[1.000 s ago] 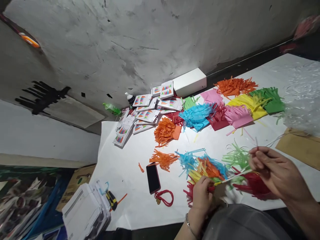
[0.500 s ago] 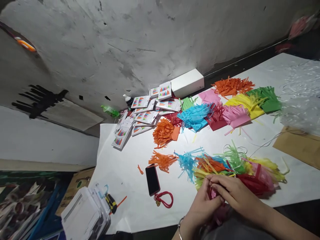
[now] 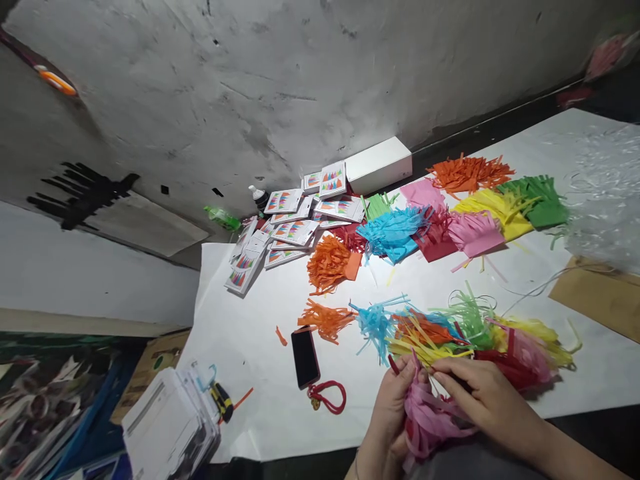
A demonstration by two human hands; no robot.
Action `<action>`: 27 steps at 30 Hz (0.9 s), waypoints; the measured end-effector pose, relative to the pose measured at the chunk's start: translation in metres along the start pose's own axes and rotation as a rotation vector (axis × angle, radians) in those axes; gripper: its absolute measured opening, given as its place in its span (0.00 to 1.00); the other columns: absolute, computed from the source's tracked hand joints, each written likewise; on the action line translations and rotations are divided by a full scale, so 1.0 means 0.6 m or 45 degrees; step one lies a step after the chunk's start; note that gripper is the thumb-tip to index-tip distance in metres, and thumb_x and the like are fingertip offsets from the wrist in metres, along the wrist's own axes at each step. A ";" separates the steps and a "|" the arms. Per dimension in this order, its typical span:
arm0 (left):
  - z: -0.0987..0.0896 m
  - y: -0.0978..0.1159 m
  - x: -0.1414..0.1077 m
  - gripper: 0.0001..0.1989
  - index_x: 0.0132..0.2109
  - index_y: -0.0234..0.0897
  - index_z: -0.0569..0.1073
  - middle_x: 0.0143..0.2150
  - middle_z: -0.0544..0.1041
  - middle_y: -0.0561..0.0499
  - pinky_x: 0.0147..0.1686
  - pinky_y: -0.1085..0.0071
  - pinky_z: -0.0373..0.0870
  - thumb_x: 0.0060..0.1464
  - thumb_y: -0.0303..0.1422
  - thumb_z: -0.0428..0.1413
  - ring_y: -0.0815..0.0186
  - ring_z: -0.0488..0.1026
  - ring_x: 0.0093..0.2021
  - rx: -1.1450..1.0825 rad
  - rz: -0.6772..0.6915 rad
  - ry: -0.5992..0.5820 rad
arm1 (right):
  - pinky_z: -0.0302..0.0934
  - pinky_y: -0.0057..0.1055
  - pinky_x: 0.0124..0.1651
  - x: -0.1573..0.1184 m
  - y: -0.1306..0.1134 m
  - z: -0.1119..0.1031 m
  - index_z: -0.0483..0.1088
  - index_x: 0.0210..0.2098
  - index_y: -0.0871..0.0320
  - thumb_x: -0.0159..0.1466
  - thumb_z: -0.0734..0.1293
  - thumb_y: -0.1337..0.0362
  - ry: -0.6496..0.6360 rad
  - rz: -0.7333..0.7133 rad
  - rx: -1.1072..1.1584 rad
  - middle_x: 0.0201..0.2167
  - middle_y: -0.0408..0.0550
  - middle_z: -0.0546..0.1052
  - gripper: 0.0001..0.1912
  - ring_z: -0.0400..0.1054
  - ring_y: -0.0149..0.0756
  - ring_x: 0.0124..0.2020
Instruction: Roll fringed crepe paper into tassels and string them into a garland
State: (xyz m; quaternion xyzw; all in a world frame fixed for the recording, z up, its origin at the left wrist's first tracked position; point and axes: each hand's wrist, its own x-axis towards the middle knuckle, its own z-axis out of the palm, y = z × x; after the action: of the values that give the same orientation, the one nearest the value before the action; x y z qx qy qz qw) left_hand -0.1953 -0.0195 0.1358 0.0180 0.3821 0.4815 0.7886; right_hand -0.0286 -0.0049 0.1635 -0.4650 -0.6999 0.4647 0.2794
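Observation:
A pink paper tassel (image 3: 434, 420) hangs from my left hand (image 3: 393, 407), whose fingers are closed round its top at the table's front edge. Close to its right, my right hand (image 3: 473, 390) is pinched at the tassel's upper end; a thin string seems to run between its fingertips. A bit of dark red paper shows by my left thumb. Just beyond both hands lies a row of fringed tassels: orange (image 3: 327, 320), light blue (image 3: 375, 323), yellow (image 3: 423, 347), light green (image 3: 473, 317) and dark red (image 3: 510, 367).
Fringed paper bundles, one blue (image 3: 393, 230), lie further back beside piled printed packets (image 3: 295, 233) and a white box (image 3: 380, 163). A phone (image 3: 305, 359) with a red strap lies left of my hands. Clear plastic (image 3: 605, 193) and brown cardboard (image 3: 597, 293) are at the right.
My hands have moved apart, and the pink tassel between them now shows more fully. My left hand has turned upward around its top.

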 end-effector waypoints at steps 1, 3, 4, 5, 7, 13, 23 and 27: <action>0.001 0.000 0.000 0.14 0.35 0.31 0.73 0.27 0.72 0.54 0.30 0.80 0.62 0.47 0.32 0.69 0.76 0.67 0.26 -0.014 -0.005 -0.001 | 0.67 0.30 0.45 0.000 -0.001 0.001 0.75 0.42 0.54 0.70 0.58 0.58 -0.017 0.002 -0.014 0.40 0.47 0.81 0.14 0.75 0.37 0.41; 0.003 -0.001 0.000 0.14 0.35 0.31 0.73 0.27 0.72 0.54 0.30 0.80 0.62 0.47 0.32 0.69 0.76 0.67 0.26 -0.019 -0.003 0.003 | 0.67 0.31 0.46 -0.001 -0.003 0.002 0.75 0.42 0.54 0.70 0.58 0.59 -0.024 0.009 -0.036 0.40 0.47 0.81 0.14 0.75 0.37 0.41; 0.004 -0.001 0.000 0.14 0.35 0.31 0.73 0.27 0.72 0.54 0.30 0.80 0.61 0.47 0.33 0.69 0.76 0.66 0.26 -0.005 0.004 0.007 | 0.67 0.31 0.46 -0.001 -0.003 0.003 0.75 0.42 0.54 0.70 0.57 0.59 -0.020 0.014 -0.047 0.40 0.48 0.81 0.15 0.75 0.38 0.42; 0.004 -0.002 -0.001 0.14 0.34 0.32 0.72 0.27 0.72 0.54 0.29 0.80 0.61 0.47 0.33 0.69 0.76 0.66 0.25 0.023 0.024 0.012 | 0.67 0.31 0.45 -0.001 -0.003 0.003 0.75 0.41 0.54 0.70 0.57 0.59 -0.015 0.020 -0.061 0.40 0.48 0.81 0.15 0.75 0.38 0.41; 0.005 -0.004 -0.001 0.15 0.33 0.33 0.71 0.25 0.71 0.55 0.29 0.79 0.61 0.48 0.36 0.69 0.75 0.65 0.25 0.142 0.103 0.035 | 0.67 0.32 0.44 -0.002 -0.003 0.003 0.75 0.39 0.54 0.70 0.57 0.60 -0.010 0.040 -0.096 0.38 0.48 0.80 0.15 0.75 0.39 0.40; 0.003 -0.010 -0.009 0.14 0.32 0.34 0.74 0.30 0.75 0.51 0.37 0.73 0.65 0.49 0.41 0.67 0.67 0.70 0.33 0.815 0.471 0.126 | 0.66 0.34 0.41 0.004 -0.001 0.000 0.75 0.41 0.54 0.68 0.58 0.58 0.002 0.165 -0.026 0.36 0.49 0.81 0.15 0.76 0.42 0.38; -0.022 -0.035 -0.009 0.14 0.34 0.36 0.74 0.31 0.76 0.48 0.35 0.69 0.65 0.60 0.43 0.55 0.65 0.69 0.32 1.328 0.640 -0.029 | 0.58 0.29 0.31 0.022 0.042 0.019 0.68 0.29 0.55 0.67 0.61 0.53 -0.045 0.303 0.224 0.25 0.43 0.73 0.15 0.67 0.35 0.28; -0.038 -0.039 0.005 0.16 0.35 0.36 0.75 0.32 0.75 0.48 0.38 0.67 0.66 0.60 0.44 0.54 0.62 0.70 0.34 1.426 0.438 -0.045 | 0.60 0.28 0.32 0.022 0.049 0.010 0.65 0.36 0.53 0.70 0.59 0.50 0.296 0.300 0.621 0.28 0.41 0.71 0.14 0.64 0.33 0.28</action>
State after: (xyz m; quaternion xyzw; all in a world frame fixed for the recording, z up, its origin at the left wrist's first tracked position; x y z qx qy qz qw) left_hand -0.1912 -0.0370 0.1089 0.5018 0.5568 0.3270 0.5755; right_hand -0.0275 0.0088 0.1334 -0.5122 -0.4719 0.5920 0.4055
